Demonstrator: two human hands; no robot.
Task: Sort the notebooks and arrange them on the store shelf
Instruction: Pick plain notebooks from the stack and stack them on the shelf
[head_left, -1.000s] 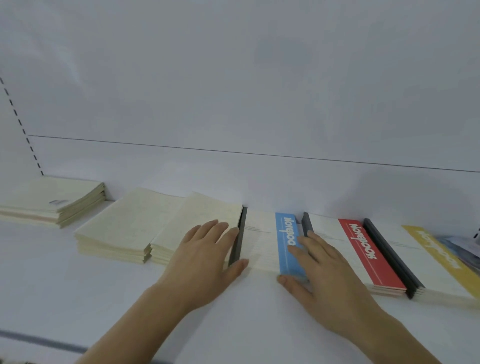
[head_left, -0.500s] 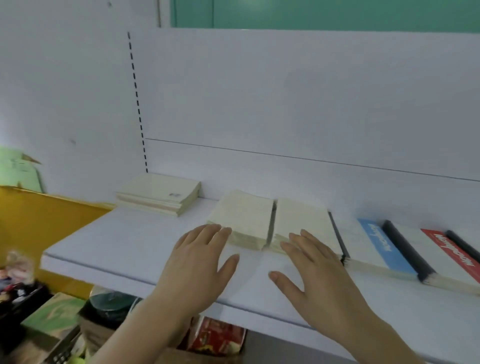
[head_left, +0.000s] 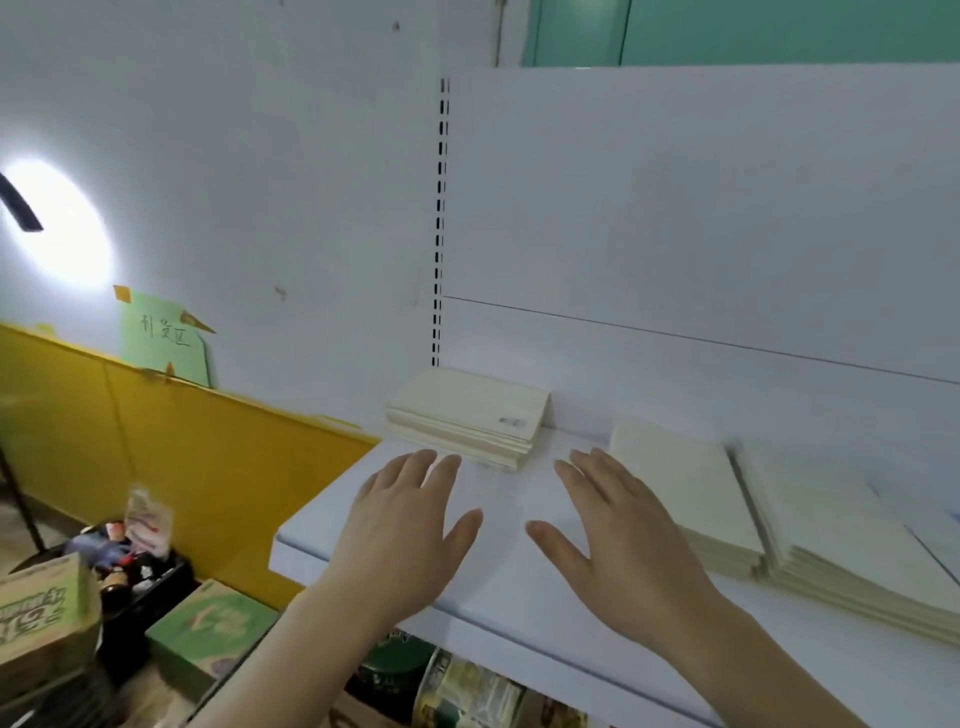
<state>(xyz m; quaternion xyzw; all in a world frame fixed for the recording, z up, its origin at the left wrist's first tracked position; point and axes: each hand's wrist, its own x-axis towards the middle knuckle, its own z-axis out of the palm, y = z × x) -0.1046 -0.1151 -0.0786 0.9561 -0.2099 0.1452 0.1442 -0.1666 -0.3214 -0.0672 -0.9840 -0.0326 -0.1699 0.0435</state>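
Note:
Three stacks of cream notebooks lie on the white shelf (head_left: 498, 587). One stack (head_left: 467, 415) sits at the back left corner. A second stack (head_left: 685, 493) and a third stack (head_left: 831, 540) lie side by side to the right. My left hand (head_left: 405, 530) hovers over the shelf's left end with fingers straight, fingertips just short of the corner stack, holding nothing. My right hand (head_left: 618, 540) is spread flat beside the second stack's left edge, also holding nothing.
A yellow partition (head_left: 156, 441) with a green paper sign (head_left: 166, 343) stands left of the shelf. Green cartons (head_left: 208, 634) and a black bin of small items (head_left: 135, 561) sit on the floor below. More goods lie under the shelf.
The view and both hands have swung left along the shelf, away from the blue and red notebooks, which are out of view now. The hands now sit between the corner stack and the second stack.

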